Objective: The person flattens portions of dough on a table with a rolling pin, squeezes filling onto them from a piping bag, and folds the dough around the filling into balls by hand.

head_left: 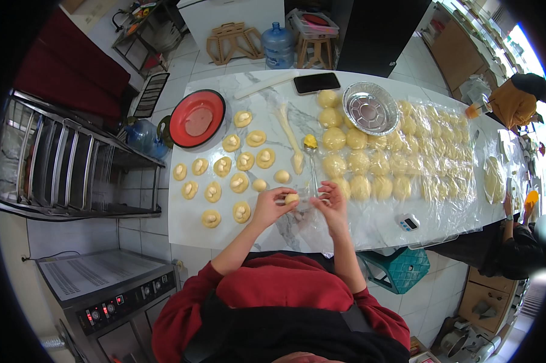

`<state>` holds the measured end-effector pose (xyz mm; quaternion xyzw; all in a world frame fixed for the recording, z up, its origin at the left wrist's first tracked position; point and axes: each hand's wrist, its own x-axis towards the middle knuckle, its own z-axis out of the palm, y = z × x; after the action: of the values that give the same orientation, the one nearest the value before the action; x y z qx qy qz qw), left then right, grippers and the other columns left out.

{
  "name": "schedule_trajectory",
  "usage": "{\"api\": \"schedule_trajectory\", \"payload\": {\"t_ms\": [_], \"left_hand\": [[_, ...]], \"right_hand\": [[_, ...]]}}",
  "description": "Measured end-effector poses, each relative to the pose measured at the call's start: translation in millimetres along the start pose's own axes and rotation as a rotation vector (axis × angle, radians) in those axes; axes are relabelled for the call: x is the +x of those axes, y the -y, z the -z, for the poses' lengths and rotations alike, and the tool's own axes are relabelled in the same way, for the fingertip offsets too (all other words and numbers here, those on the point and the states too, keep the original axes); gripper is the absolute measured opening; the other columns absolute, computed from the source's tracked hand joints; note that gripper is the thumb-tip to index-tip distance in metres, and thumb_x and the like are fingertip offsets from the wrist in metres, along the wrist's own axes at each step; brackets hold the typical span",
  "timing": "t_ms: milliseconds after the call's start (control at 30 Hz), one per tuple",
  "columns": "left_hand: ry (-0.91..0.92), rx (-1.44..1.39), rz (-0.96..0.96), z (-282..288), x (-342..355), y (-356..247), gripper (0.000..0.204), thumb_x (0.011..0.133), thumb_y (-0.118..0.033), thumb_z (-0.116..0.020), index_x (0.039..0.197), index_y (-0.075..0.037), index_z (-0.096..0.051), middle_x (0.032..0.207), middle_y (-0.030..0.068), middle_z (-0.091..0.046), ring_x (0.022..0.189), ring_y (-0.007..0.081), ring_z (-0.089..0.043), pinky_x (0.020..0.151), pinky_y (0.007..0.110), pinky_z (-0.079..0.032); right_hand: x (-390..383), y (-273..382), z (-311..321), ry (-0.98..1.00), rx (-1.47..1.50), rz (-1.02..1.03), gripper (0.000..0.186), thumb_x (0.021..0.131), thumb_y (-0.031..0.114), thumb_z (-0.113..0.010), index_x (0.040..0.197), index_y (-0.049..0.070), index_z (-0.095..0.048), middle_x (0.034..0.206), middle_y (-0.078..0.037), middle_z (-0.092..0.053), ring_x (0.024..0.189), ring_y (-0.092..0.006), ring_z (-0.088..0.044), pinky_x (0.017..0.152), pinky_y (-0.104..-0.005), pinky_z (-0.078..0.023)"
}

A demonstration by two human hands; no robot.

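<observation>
At the near middle of the table, my left hand [276, 202] holds a small dough ball [290, 198] between its fingertips. My right hand [330, 202] is just to its right with fingers apart, beside the handle of a spoon [312, 158] topped with yellow paste. Two loose balls [281, 176] lie above my left hand. Several flattened dough discs [222, 166], each with a pale piece on top, spread to the left. A long pale dough strip [289, 134] lies up the middle. Rows of larger dough balls [335, 140], many under plastic film [439, 151], cover the right side.
A red bowl [181, 130], rolling pin [258, 88], phone [317, 83], foil tray [388, 112] and timer [408, 222] are on the table [188, 236]. A rack [85, 163] stands left, an oven [103, 272] lower left, a stool [394, 272] below. Two other people [512, 248] are at right.
</observation>
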<state>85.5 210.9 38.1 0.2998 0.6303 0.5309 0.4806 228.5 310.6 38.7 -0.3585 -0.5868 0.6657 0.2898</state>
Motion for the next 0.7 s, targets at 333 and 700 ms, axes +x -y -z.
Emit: {"api": "schedule_trajectory", "payload": {"t_ms": [333,700], "left_hand": [[-0.233,0.791,-0.419,-2.9,-13.0,-17.4,0.042,0.066,-0.010,-0.063,0.107,-0.011,-0.054,0.112,0.0100,-0.045,0.094,0.0264,-0.049,0.081,0.036,-0.042],[-0.806,0.627,-0.326,88.7,-68.6,-31.4,0.026,0.073,-0.001,-0.057,0.097,-0.009,-0.059,0.098,0.0063,-0.054,0.087,0.0203,-0.054,0.064,0.029,-0.045]], "right_hand": [[-7.4,22.2,1.9,0.101,-0.368,0.060,0.038,0.066,0.008,-0.068,0.101,0.006,-0.054,0.096,-0.003,-0.053,0.075,-0.0135,-0.050,0.064,-0.0233,-0.041],[-1.9,-21.7,-77.9,0.475,-1.263,0.430,0.054,0.054,0.034,-0.072,0.099,0.010,-0.054,0.100,-0.002,-0.051,0.101,-0.0211,-0.040,0.091,-0.0506,-0.019]]}}
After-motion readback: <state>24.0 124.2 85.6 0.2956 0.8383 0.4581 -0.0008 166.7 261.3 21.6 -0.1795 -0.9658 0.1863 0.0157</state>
